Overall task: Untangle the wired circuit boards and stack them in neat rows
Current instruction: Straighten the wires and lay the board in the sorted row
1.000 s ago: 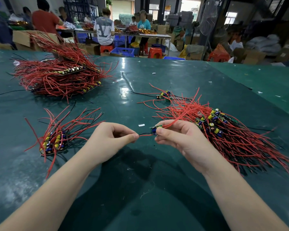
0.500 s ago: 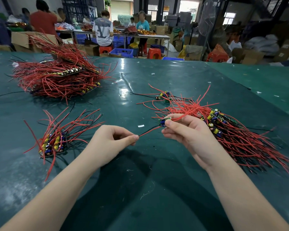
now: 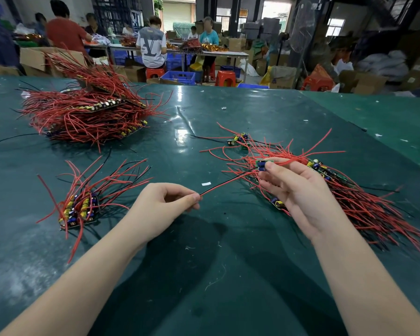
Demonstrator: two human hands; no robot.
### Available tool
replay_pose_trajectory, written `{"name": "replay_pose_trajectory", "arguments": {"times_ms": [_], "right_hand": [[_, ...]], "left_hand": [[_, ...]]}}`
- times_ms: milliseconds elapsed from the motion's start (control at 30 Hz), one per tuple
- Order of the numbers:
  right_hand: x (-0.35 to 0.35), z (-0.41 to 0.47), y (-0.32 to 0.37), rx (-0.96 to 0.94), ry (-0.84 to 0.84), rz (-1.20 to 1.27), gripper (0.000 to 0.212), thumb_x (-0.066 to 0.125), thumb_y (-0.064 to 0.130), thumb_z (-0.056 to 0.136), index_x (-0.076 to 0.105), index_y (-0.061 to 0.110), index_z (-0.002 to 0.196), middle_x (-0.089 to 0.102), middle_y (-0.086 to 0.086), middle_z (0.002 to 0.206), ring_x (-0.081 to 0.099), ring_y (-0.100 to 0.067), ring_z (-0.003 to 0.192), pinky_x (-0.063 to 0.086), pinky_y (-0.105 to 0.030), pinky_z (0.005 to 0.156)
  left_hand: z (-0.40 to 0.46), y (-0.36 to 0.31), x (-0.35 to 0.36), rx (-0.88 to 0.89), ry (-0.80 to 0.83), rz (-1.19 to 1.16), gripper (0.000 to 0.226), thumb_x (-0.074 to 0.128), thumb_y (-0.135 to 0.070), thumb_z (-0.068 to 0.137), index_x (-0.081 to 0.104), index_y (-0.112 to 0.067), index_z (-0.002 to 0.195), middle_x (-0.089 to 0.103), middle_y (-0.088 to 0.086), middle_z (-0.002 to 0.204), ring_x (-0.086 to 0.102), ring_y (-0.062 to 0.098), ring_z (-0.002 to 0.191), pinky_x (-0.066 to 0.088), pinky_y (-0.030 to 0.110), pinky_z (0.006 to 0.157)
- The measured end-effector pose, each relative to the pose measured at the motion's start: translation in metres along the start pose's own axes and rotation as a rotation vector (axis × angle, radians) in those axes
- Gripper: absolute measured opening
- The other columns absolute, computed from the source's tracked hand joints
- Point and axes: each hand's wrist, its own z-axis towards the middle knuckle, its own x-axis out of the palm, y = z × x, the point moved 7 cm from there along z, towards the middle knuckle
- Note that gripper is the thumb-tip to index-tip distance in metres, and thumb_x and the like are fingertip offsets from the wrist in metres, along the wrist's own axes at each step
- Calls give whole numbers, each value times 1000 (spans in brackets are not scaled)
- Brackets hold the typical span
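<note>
My right hand [image 3: 298,192] pinches a small circuit board [image 3: 264,164] with blue capacitors, lifted just above the tangled pile of red-wired boards [image 3: 349,197] on the right. Its red and black wires [image 3: 228,181] stretch left and down to my left hand [image 3: 165,204], which pinches their ends between thumb and forefinger. A small neat stack of boards [image 3: 79,209] with wires fanning upward lies to the left of my left hand. A large heap of stacked boards [image 3: 90,115] sits at the far left.
The work surface is a dark green table [image 3: 204,275] with small paper scraps [image 3: 206,183]. A few loose boards [image 3: 238,139] lie beyond the right pile. Other people sit at tables with boxes and stools in the background.
My right hand has lifted the board up and to the right, away from my left hand. The wires between the hands have drawn out longer and straighter.
</note>
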Motion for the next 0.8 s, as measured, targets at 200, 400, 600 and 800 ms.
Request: {"name": "replay_pose_trajectory", "arguments": {"times_ms": [200, 400, 600, 800], "right_hand": [[-3, 4, 1, 68, 7, 265, 9, 55, 1, 90, 62, 5, 87, 73, -7, 78, 73, -22, 78, 60, -32, 74], [-12, 4, 11, 46, -59, 371, 9, 55, 5, 92, 63, 6, 88, 70, -6, 72, 72, -19, 72, 59, -31, 66], [-45, -11, 60, -473, -365, -26, 14, 59, 9, 93, 67, 12, 104, 65, 3, 81, 64, -9, 66, 54, -26, 73], [-40, -29, 86, -848, -496, -1083, 34, 64, 13, 86, 67, 12, 120, 52, 4, 95, 54, -13, 89, 42, -26, 85]], "left_hand": [[-4, -2, 9, -13, 72, -53, 13, 69, -24, 87, 78, -22, 78, 75, -4, 77, 70, 5, 78, 49, 19, 76], [-11, -16, 18, 54, 198, -152, 12, 67, -27, 85, 78, -24, 82, 76, 1, 81, 69, 7, 82, 53, 19, 83], [-12, -13, 24, -8, 212, -216, 19, 57, -20, 94, 74, -12, 92, 75, 1, 81, 66, 8, 75, 56, 23, 82], [-14, -10, 31, -36, 258, -100, 20, 57, -18, 95, 75, -12, 92, 75, 1, 81, 65, 8, 73, 54, 27, 81]]}}
